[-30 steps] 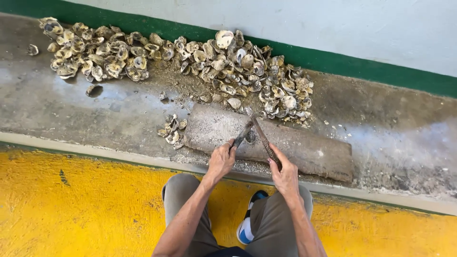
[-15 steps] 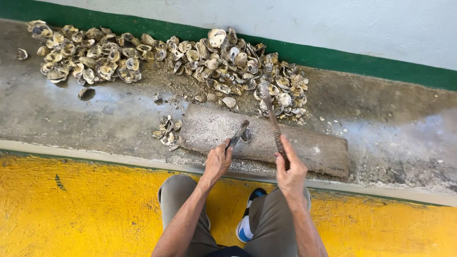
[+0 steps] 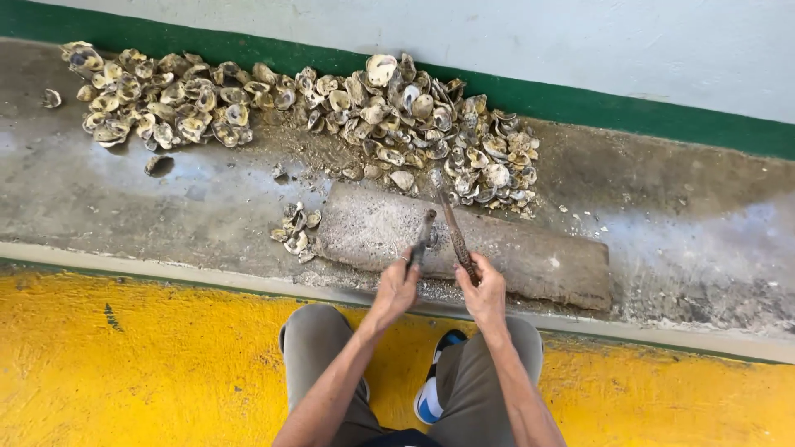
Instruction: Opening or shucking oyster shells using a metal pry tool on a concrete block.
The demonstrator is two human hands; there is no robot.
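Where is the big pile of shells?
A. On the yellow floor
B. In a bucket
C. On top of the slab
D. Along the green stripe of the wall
D: the shells lie on the concrete beside the green stripe, beyond the slab.

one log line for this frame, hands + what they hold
left hand: grips short dark tool on stone slab | right hand: grips long rusty rod, tip toward shell pile | small shell cluster left of slab

Pale grey-tan oyster shells, green wall stripe, yellow floor
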